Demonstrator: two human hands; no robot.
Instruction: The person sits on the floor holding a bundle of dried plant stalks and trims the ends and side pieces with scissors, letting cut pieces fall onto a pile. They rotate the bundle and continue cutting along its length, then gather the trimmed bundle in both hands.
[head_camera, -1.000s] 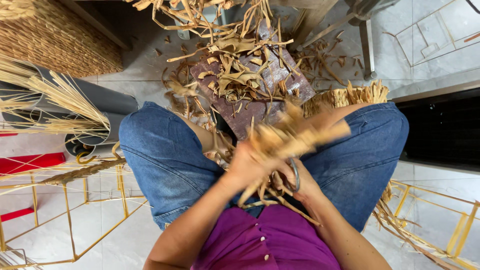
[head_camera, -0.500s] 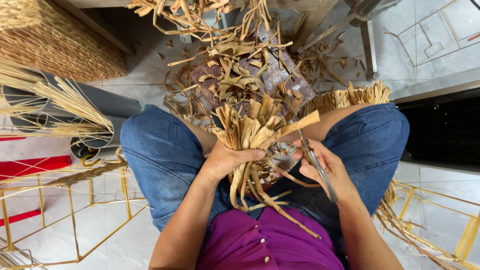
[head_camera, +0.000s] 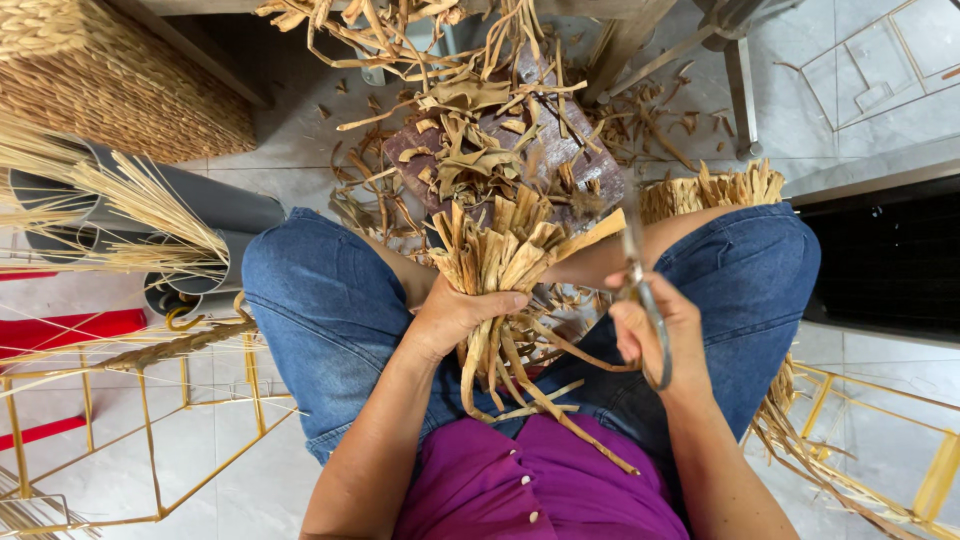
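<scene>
My left hand (head_camera: 457, 315) is closed around a thick bundle of dried tan leaf strips (head_camera: 505, 255), held upright between my knees with the cut ends fanned out at the top and loose tails hanging below my fist. My right hand (head_camera: 661, 335) grips a pair of metal scissors (head_camera: 640, 290), blades pointing up beside the bundle's right edge. I am seated, in blue jeans and a purple top.
Cut scraps of dried leaf (head_camera: 470, 150) lie heaped on a dark board on the tiled floor ahead. A woven basket (head_camera: 110, 75) stands at upper left, grey tubes holding straw (head_camera: 130, 205) at left, yellow wire frames (head_camera: 120, 420) on both sides, a table leg (head_camera: 740, 80) at upper right.
My hands have separated: the left has raised the bundle upright, and the right has drawn away to the right with the scissors.
</scene>
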